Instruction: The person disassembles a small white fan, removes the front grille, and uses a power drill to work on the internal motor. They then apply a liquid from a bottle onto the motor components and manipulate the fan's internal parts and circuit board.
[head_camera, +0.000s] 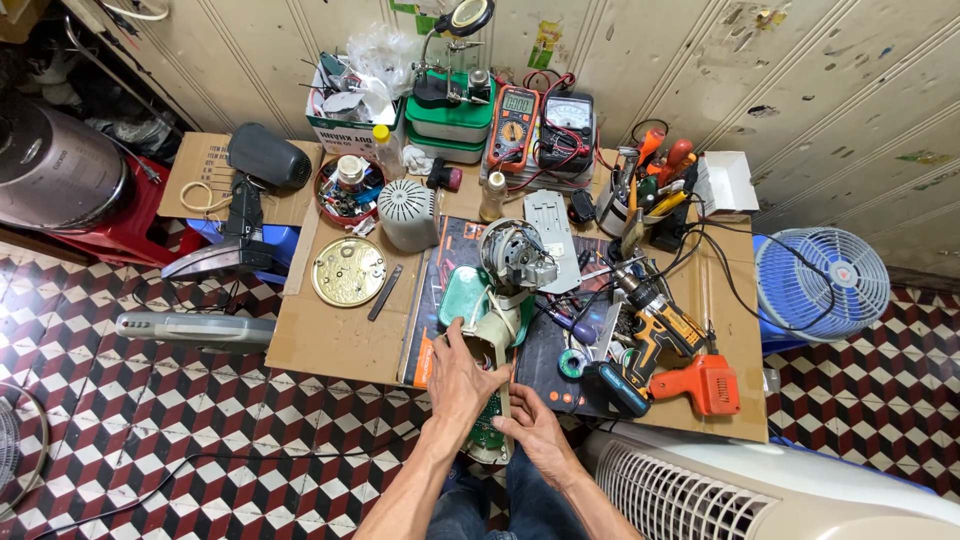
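Both hands hold the cream fan body tight.
My left hand and right hand wrap the cream fan body to keep it steady, its motor at twelve o'clock.

Bench layout, head view

Low table at frame centre. Both hands at its lower edge: left hand on the fan housing, right hand just below it. Fan motor directly above the housing. Round tin lid left of the motor; ribbed cap above the lid and to its right. Two multimeters at upper centre, against the wall. Tool cup right of them. Two drills lie at the table's lower right. Small fan beyond the right edge, on the floor
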